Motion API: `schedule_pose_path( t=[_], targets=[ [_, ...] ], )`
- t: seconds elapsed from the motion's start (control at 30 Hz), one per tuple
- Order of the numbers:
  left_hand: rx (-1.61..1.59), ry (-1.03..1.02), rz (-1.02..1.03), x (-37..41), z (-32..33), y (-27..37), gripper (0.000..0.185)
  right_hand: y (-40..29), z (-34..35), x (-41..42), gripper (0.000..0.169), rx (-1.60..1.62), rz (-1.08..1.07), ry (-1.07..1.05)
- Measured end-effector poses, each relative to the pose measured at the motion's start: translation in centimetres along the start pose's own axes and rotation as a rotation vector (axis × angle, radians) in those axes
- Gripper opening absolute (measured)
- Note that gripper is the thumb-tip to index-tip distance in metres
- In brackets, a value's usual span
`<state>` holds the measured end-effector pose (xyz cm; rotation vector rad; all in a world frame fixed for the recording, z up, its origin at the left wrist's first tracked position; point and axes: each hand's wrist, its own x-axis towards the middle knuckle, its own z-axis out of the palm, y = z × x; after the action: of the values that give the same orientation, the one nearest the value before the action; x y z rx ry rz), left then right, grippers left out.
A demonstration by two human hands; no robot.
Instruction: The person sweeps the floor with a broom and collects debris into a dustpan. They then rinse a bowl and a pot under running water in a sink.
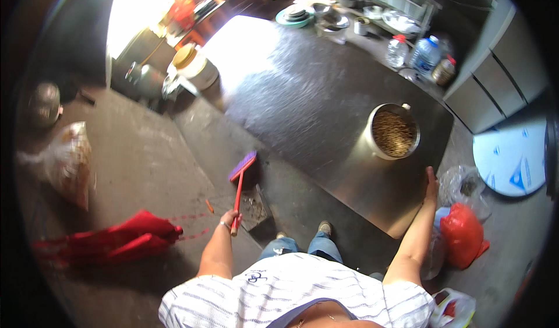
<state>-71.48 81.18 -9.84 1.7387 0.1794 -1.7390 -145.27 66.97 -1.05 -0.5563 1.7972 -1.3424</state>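
Observation:
My left hand (231,218) grips the lower end of the red handle of a brush (238,197). The brush's purple head (243,165) points away from me, beside the long near edge of a steel-topped table (297,114). My right hand (431,184) lies along the table's right end with its fingers stretched out. Whether it presses on the edge is hard to tell. Near that hand, a round metal pot (371,142) stands on the tabletop, filled with small brown pieces (393,133).
Debris (253,203) lies on the floor before my feet. Red fabric (131,240) and a filled clear plastic bag (72,164) are at left. A red plastic bag (463,236) is at right. A yellow-lidded tub (195,66), plastic bottles (424,55) and a bowl rack (397,0) stand beyond.

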Motion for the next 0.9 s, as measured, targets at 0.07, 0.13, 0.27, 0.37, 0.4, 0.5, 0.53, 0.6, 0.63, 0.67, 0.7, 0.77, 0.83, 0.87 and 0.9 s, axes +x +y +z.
schedule_pose_path(
  t=[0.07, 0.13, 0.27, 0.37, 0.4, 0.5, 0.53, 0.6, 0.63, 0.67, 0.7, 0.77, 0.83, 0.87, 0.9],
  targets=[
    [-0.07, 0.023, -0.006, 0.4, 3.1, -0.4, 0.011, -0.5, -3.2, 4.0, 0.052, 0.006, -0.004, -0.049],
    [-0.029, 0.036, 0.031, -0.1, 2.2, -0.6, 0.005, -0.7, -2.4, 5.6, 0.054, 0.023, 0.069, -0.095],
    [-0.069, 0.115, -0.038, -1.3, 1.5, -2.1, 0.02, -2.0, -0.1, 3.9, 0.053, 0.208, 0.272, -0.309],
    [-0.19, 0.054, -0.091, -1.0, 2.1, -2.7, 0.019, -2.2, 0.3, 2.9, 0.049, -0.012, 0.267, -0.16],
    [-0.291, 0.009, -0.087, 0.1, 3.7, -2.0, 0.018, -2.6, -3.5, 6.1, 0.044, -0.344, -0.003, -0.122],
    [-0.397, 0.009, -0.002, 0.9, 6.4, -1.4, 0.016, -3.9, -5.0, 5.5, 0.028, -0.599, -0.983, 0.419],
    [-0.47, -0.009, 0.047, 0.2, 6.5, -1.9, 0.014, -5.4, -2.5, 1.7, 0.027, -0.569, -0.694, 0.131],
    [-0.547, -0.052, 0.132, -0.9, 7.7, -1.5, 0.012, -9.6, 6.2, -10.3, 0.026, -0.533, -0.381, -0.354],
    [-0.547, -0.07, 0.162, -0.4, 8.4, -1.2, 0.012, -10.4, 11.4, -15.6, 0.026, -0.526, -0.351, -0.563],
    [-0.555, -0.132, 0.225, 0.6, 8.1, -1.6, 0.011, -10.7, 17.0, -21.1, 0.027, -0.588, -0.252, -0.69],
    [-0.557, -0.144, 0.206, 1.0, 9.3, -1.1, 0.016, -8.8, 20.8, -23.1, 0.029, -0.497, 0.076, -0.85],
    [-0.493, -0.27, 0.194, 1.0, 10.5, -1.1, 0.021, -4.7, 29.0, -26.2, 0.04, -0.56, 0.474, -1.103],
    [-0.451, -0.222, 0.196, 1.9, 11.6, -1.6, 0.025, -0.1, 36.5, -27.9, 0.063, -0.701, 0.75, -1.242],
    [-0.453, -0.268, 0.188, 2.5, 12.1, -1.8, 0.029, 2.4, 40.1, -27.9, 0.067, -0.736, 0.925, -1.326],
    [-0.396, -0.296, 0.098, 1.1, 12.3, -0.6, 0.035, 2.8, 43.1, -29.3, 0.067, -0.835, 0.833, -1.309]
  ],
)
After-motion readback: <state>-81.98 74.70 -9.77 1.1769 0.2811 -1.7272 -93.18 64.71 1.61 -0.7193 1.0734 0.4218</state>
